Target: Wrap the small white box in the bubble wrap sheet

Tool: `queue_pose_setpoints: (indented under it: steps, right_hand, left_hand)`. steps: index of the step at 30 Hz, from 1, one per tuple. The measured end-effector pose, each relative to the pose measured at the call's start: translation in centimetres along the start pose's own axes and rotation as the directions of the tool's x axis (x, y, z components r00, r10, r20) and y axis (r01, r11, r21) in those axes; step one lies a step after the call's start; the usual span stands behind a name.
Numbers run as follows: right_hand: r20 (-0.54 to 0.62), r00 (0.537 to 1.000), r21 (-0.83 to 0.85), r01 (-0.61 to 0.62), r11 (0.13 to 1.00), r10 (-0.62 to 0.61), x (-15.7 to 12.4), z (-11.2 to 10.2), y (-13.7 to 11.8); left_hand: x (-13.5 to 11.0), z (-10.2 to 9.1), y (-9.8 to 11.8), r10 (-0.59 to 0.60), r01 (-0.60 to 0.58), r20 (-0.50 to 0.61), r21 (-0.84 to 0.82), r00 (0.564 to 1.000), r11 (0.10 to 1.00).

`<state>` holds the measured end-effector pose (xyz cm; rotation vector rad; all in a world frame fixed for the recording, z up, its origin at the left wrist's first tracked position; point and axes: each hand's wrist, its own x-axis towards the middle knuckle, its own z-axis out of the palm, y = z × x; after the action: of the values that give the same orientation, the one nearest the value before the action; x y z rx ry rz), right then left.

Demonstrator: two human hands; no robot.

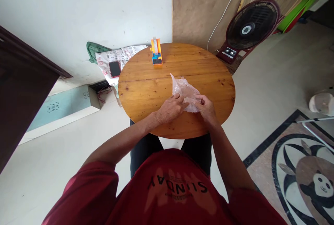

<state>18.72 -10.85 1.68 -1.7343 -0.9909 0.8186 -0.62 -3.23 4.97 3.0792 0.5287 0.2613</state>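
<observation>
On the round wooden table (142,91) lies a crumpled piece of clear, pinkish bubble wrap (184,87), one corner sticking up at its far left. My left hand (172,107) is at the wrap's near left side, its fingers curled and closed on the edge. At the right side, my right hand (207,108) pinches the wrap between thumb and fingers. Whether anything is folded inside the wrap I cannot tell. Farther back stands an orange and blue tape dispenser (156,51) with a roll of clear tape, apart from both hands.
A dark phone (114,69) lies on a printed white sack (126,54) left of the table, beside a green bag (96,50). An electric fan (250,26) stands at the back right. The white wall (104,6) rises just behind the table.
</observation>
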Motion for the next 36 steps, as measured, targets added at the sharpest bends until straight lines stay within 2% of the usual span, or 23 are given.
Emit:
queue_pose_setpoints:
  steps: [3,7,10,15,20,31,36]
  right_hand:
    - [0.045,0.998,-0.023,-0.049,0.999,0.050,0.0,-0.1,-0.3]
    - [0.047,0.998,-0.031,-0.040,0.999,0.041,0.1,-0.1,-0.5]
    - [0.021,1.000,-0.033,0.000,0.999,0.001,0.2,-0.2,-0.1]
    - [-0.051,0.989,-0.055,0.136,0.989,-0.139,0.2,0.0,0.5]
    - [-0.098,0.986,-0.042,0.131,0.991,-0.134,0.6,0.6,0.5]
    - [-0.048,0.990,0.010,0.133,0.991,-0.132,1.0,1.5,-1.0]
    - [-0.009,0.992,0.029,0.124,0.992,-0.124,1.4,1.8,-1.1]
  left_hand:
    - [0.4,-0.3,0.0,0.009,-0.009,0.034,0.003,0.999,1.000]
    - [1.2,-0.6,0.1,0.024,-0.025,0.078,0.010,0.997,1.000]
    - [1.7,-1.1,0.3,0.023,-0.025,0.135,0.011,0.991,1.000]
    - [2.2,-1.8,0.5,0.018,-0.023,0.201,0.020,0.979,1.000]
    - [2.3,-1.8,0.4,0.016,-0.022,0.189,0.027,0.982,0.999]
    - [2.5,-1.7,0.3,0.007,-0.010,0.210,0.012,0.978,1.000]
    - [1.7,-1.5,0.1,-0.085,0.090,0.121,-0.035,0.989,0.995]
